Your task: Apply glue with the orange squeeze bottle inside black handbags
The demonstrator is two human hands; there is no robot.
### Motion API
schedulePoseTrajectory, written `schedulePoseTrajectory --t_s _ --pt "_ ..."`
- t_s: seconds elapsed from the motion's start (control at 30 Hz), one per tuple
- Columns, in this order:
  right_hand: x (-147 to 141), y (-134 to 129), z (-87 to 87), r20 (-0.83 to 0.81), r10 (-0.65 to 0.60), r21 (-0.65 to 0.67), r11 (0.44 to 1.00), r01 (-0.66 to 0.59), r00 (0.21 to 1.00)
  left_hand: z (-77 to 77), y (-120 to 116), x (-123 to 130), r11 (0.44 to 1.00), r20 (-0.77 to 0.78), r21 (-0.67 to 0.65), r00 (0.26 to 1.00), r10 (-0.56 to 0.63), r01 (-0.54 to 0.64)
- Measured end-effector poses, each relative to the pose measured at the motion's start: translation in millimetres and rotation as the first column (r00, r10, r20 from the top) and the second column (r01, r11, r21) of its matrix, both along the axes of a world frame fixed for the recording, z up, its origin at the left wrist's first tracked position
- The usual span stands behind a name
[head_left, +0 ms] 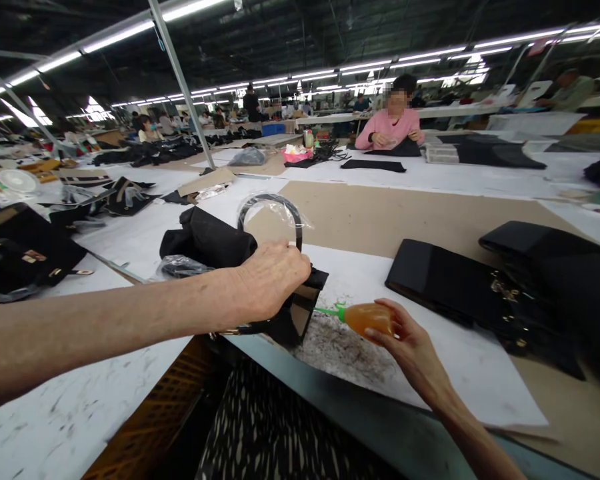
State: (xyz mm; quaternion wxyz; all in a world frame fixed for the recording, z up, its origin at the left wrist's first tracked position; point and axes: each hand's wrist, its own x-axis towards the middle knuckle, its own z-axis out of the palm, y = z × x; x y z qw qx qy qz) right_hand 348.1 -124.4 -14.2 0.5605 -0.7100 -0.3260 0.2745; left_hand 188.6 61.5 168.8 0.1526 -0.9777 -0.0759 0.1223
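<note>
My left hand (pixel 275 277) is closed on a black handbag (pixel 210 237) at the table's near edge. Its fingertips are hidden behind the back of the hand. A round black handle (pixel 299 223) in clear plastic film stands up beyond the hand. My right hand (pixel 403 333) grips a squeeze bottle (pixel 367 320) of amber liquid with a green nozzle. The bottle lies sideways, its thin tip pointing left and reaching the bag's dark flap edge (pixel 305 310). Whether liquid is coming out cannot be seen.
Black bag pieces (pixel 445 280) with gold fittings lie to the right. Another black bag (pixel 25 247) rests at left. A yellow crate (pixel 165 400) sits below the table edge. Across the table, a person in pink (pixel 393 127) handles black material. A metal pole (pixel 180 80) rises at back left.
</note>
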Motion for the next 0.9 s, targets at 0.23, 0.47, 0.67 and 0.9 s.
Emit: schedulePoseTrajectory --t_s 0.23,0.47,0.67,0.9 --pt "-2.9 13.1 -8.3 0.006 0.039 -0.007 0.999 -0.039 0.999 -0.4 -2.8 -7.1 1.0 -0.019 0.001 1.0 0.007 -0.007" --pt "-10.8 5.5 -7.1 0.03 0.111 -0.05 0.993 -0.11 0.993 13.0 -15.6 -3.7 1.0 -0.201 -0.002 0.979 0.023 -0.024" --pt "-14.9 -1.2 -12.1 -0.017 0.136 -0.067 0.988 -0.136 0.991 -0.4 -17.2 -18.8 1.0 -0.088 0.024 0.996 -0.008 0.011" --pt "-14.5 -4.1 -13.9 -0.124 0.101 -0.064 0.992 -0.109 0.987 -26.8 -25.0 -55.5 0.998 0.129 0.046 0.991 -0.044 0.039"
